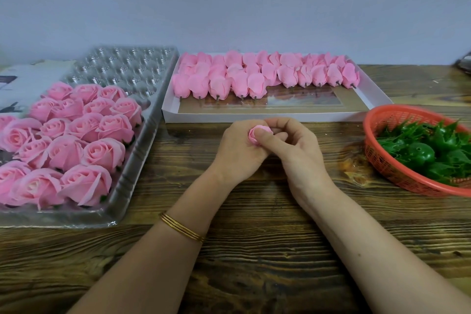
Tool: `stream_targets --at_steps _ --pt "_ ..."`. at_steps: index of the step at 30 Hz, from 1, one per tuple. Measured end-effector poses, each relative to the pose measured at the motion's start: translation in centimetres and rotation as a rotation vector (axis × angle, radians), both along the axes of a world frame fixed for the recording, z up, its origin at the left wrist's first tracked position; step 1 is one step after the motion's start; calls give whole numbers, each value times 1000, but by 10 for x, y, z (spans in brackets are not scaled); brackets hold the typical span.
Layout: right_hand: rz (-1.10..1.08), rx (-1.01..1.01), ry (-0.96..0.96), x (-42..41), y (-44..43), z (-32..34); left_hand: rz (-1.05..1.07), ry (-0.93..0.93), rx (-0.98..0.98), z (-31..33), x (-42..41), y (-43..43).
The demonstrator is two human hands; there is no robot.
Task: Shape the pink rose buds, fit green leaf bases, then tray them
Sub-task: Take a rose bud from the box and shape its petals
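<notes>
A small pink rose bud (255, 135) sits between both hands above the middle of the wooden table. My left hand (237, 149) cups it from the left, fingers curled round it. My right hand (293, 145) grips it from the right, thumb pressed on its top; most of the bud is hidden. Several unshaped pink buds (254, 75) lie in rows in a white box (285, 116) behind the hands. Shaped pink roses (63, 140) fill the near part of a clear plastic tray (135, 171) on the left. Green leaf bases (428, 150) are heaped in an orange basket (382, 161) on the right.
The far half of the clear tray shows bare cups (127, 66). A grey printed sheet (23, 79) lies behind the tray at the left edge. A dark object (465, 64) pokes in at the far right. A grey wall stands behind the table.
</notes>
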State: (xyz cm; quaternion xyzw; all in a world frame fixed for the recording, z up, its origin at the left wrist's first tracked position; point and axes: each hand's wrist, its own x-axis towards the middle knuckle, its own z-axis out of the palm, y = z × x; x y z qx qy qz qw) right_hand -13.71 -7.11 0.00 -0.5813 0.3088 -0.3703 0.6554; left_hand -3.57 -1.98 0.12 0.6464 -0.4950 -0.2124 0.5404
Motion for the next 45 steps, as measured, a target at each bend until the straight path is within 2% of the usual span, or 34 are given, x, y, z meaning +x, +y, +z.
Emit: stream_targets --at_steps 7,10,13,19,31,37,45 --pt "-7 14 27 0 2 1 68 -13 -10 -1 -1 0" --pt "-21 59 -58 3 -1 1 121 77 -11 1 -1 -1" --pt "-41 68 -60 3 -3 1 183 164 -48 2 0 -2" --pt "16 -237 101 5 3 -4 206 454 -129 5 -7 -4" --pt "-58 -483 209 5 3 -9 160 575 -157 6 -12 -5" --pt "-45 -479 163 6 2 -9 133 609 -124 7 -10 -5" --pt "21 -365 112 7 -1 -11 38 631 -52 9 -4 -3"
